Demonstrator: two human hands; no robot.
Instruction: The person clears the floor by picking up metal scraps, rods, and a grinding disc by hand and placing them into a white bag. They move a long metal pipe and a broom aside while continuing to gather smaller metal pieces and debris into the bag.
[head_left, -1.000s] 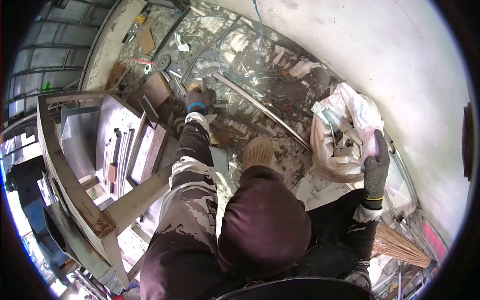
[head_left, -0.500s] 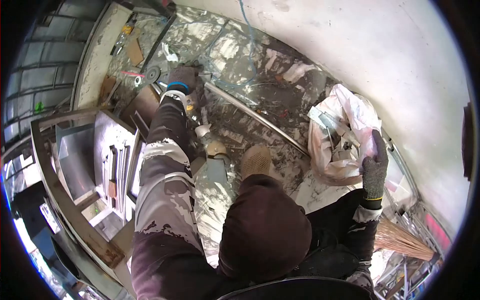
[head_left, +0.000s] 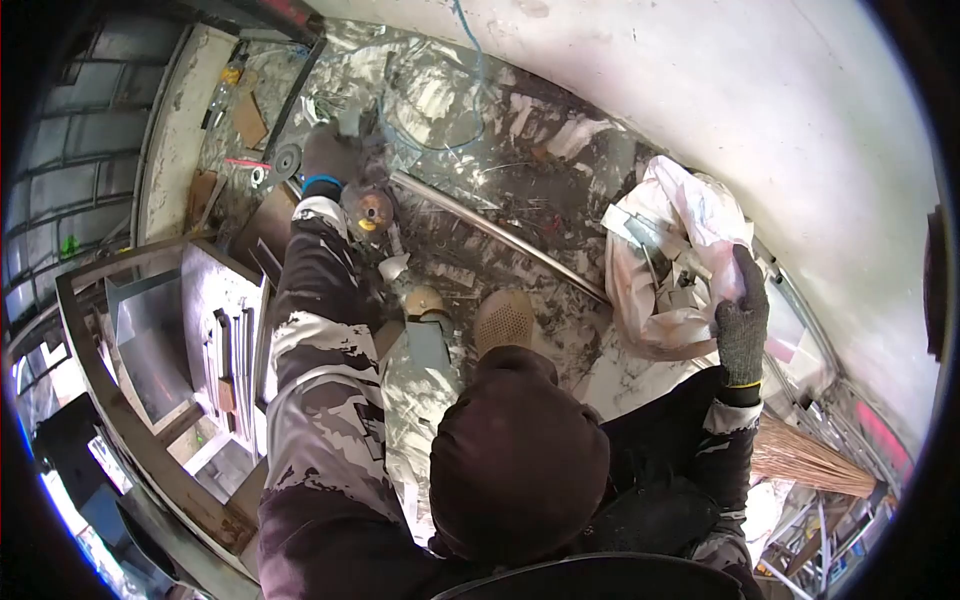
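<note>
My left hand (head_left: 330, 155), in a grey glove with a blue cuff band, reaches low over the littered floor. Its fingers are blurred, so I cannot see whether they hold anything. A crumpled pale scrap (head_left: 318, 108) lies by its fingertips. Just below the hand is a round brownish disc (head_left: 372, 210) with a yellow centre. A shiny metal tube (head_left: 500, 240) runs from near this hand to a white sack (head_left: 665, 195). My right hand (head_left: 742, 305), gloved in grey, grips the sack's right rim. Flat offcuts (head_left: 640, 235) and other scraps lie in the open sack.
A wooden frame (head_left: 95, 345) with metal strips stands at left. A grey disc (head_left: 287, 160) lies beyond my left hand. A blue cord (head_left: 480, 90) crosses the floor. At lower right are a straw broom (head_left: 810, 460) and metal lengths. A pale wall (head_left: 780, 100) bounds the right.
My left hand has moved left across the floor towards the pale scrap, uncovering more of the brownish disc. My right hand stays on the sack's rim. The whole view has shifted slightly.
</note>
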